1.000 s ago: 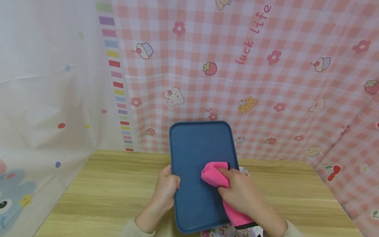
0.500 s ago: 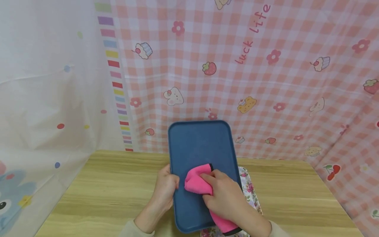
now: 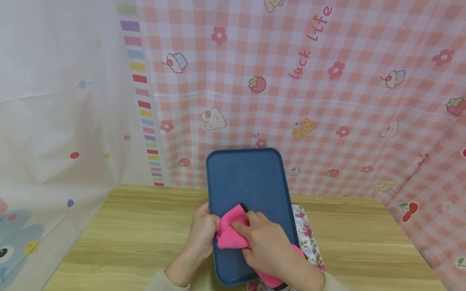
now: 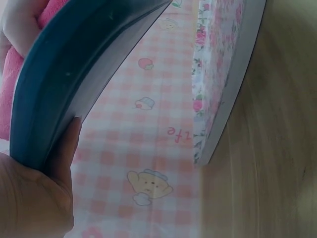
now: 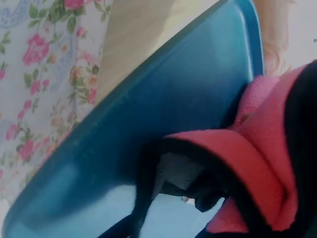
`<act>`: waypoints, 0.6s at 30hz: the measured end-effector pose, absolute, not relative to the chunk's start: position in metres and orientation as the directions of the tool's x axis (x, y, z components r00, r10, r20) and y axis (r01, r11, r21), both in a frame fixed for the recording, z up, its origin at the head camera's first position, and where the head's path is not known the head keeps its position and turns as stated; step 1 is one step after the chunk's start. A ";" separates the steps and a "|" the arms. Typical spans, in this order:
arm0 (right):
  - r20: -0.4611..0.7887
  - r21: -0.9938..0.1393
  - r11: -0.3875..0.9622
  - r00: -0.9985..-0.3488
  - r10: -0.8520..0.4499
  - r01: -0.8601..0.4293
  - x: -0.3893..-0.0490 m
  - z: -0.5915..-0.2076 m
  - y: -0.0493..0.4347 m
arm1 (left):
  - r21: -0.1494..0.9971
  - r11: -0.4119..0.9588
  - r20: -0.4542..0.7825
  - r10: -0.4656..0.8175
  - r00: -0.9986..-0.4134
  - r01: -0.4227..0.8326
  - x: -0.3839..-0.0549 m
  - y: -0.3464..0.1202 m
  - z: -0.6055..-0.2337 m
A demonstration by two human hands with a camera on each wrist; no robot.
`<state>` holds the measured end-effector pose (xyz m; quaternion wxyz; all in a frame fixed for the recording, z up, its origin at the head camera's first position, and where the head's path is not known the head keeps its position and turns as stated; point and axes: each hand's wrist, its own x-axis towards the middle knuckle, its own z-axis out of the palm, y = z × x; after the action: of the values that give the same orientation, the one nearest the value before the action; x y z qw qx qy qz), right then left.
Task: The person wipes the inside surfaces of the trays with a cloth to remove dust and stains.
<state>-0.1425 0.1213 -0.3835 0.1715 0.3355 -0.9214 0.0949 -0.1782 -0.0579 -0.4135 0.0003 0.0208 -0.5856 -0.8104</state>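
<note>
L hand (image 3: 202,226) grips the blue tray (image 3: 247,182) by its left long edge, thumb over the rim. R hand (image 3: 267,242) holds a bunched pink cloth (image 3: 229,234) w/ dark edging, fingers curled on it, against the tray's face, lower half, left of ctr. Cloth comes right up to the L thumb; can't tell if they touch. Cloth's other end trails under the R wrist, over the tray's lower right edge. Light sleeves (image 3: 162,283) on both arms.

Blue tray is held tilted, far end up in front of the backdrop. Floral tray (image 3: 307,234) lies on the table, partly hidden behind the blue one, showing to its right & below; white ground, pink flowers, green leaves.

Table (image 3: 145,226): light wood-look top, grain running L–R. Behind it, pink/white checked curtain (image 3: 236,60) w/ cupcakes, strawberries, flowers, etc.; multicolour striped strip (image 3: 145,105) down its left side. At far left, pale sheet (image 3: 54,121) w/ coloured dots & a blue cartoon figure.

Count: 2 hands, 2 trays (1 blue, 1 floral), 1 cloth, 1 table. Writing: "luck life" in pink on the curtain, slanting up, upper right of ctr.
</note>
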 end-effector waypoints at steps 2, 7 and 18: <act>0.397 -0.013 0.731 -0.675 -0.622 -0.682 -0.143 -0.384 0.122 | 0.946 -0.321 -0.042 -0.024 -0.999 -0.033 -0.179 -0.058 -0.414; 0.407 0.058 0.677 -0.602 -0.687 -0.734 -0.146 -0.384 0.126 | 0.947 -0.318 -0.048 -0.024 -0.999 -0.038 -0.179 -0.059 -0.414; 0.282 0.146 0.633 -0.581 -0.763 -0.760 -0.145 -0.378 0.140 | 0.937 -0.346 -0.048 -0.015 -0.999 -0.040 -0.179 -0.058 -0.415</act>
<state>-0.1452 0.1403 -0.3781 0.1611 0.4283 -0.8892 -0.0047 -0.1785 -0.0577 -0.4147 -0.0076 0.0240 -0.5716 -0.8201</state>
